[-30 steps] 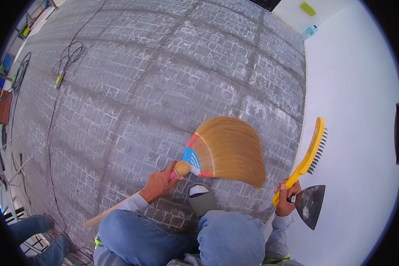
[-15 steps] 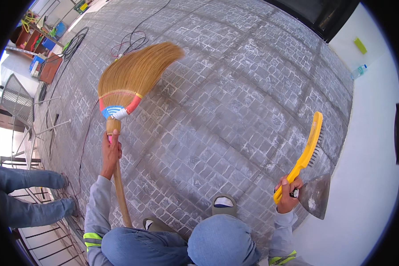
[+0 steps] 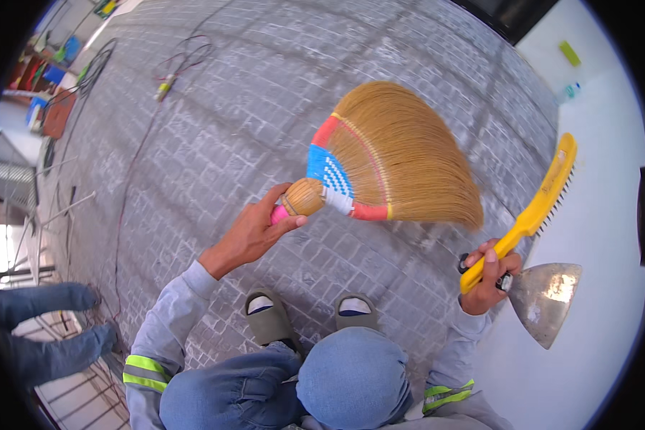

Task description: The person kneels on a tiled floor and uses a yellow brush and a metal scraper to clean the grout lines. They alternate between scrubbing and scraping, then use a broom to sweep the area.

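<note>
The left hand (image 3: 254, 233) was closed around the neck of a fan-shaped straw broom (image 3: 398, 161), just where the wooden handle met a pink, blue and white woven binding; the bristles spread out flat and golden above the grey brick-paved floor (image 3: 251, 122). The right hand (image 3: 486, 276) was clenched on two tools at once: a long yellow plastic-handled wire brush (image 3: 545, 193) slanting up and to the right, and a broad, worn steel scraper blade (image 3: 545, 301) jutting out over a smooth white surface (image 3: 609, 215).

The likeliest trouble lay in that doubled grip. Two hard, slick handles in one fist could twist against each other, and the heavier scraper might slip and drop edge-first near the feet, which wore only open grey slide sandals (image 3: 269, 315). The broom, held short at the neck with one hand, gave little leverage; its stiff straw could snag in the rough, chalk-dusted joints between the bricks and wrench the wrist. Thin cables (image 3: 186, 57) trailed loose across the paving further off, apart from the broom, and could catch a wide stroke. Another person's jeans-clad legs (image 3: 43, 322) stood at the left edge, well apart.
</note>
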### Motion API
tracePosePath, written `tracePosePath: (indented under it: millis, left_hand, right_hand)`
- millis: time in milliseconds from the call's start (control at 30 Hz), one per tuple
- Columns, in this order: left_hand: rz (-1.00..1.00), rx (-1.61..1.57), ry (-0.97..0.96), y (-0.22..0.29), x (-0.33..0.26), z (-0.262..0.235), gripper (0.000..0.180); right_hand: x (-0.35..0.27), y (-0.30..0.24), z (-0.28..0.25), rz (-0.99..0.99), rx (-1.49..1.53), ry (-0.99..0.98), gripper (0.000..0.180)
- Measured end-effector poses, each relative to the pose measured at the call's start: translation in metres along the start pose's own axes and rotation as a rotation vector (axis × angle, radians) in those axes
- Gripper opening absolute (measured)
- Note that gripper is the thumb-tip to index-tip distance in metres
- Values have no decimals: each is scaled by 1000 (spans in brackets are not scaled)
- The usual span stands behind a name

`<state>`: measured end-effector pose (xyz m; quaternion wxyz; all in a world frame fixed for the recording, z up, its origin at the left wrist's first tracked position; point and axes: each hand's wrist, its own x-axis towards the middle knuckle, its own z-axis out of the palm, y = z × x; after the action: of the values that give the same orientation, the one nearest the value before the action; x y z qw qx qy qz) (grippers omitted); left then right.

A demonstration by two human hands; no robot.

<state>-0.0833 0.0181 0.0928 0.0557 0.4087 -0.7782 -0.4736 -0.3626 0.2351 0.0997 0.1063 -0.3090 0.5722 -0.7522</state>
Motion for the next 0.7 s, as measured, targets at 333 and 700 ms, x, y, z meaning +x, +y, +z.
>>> tracePosePath:
  millis: [333, 700]
  left_hand:
    - [465, -30, -363, 12, 76, 129, 56]
    - [649, 295, -579, 27, 25, 251, 65]
  right_hand:
    - [-99, -111, -147, -78, -731, 304, 31]
    - [-107, -96, -107, 0, -619, 535, 29]
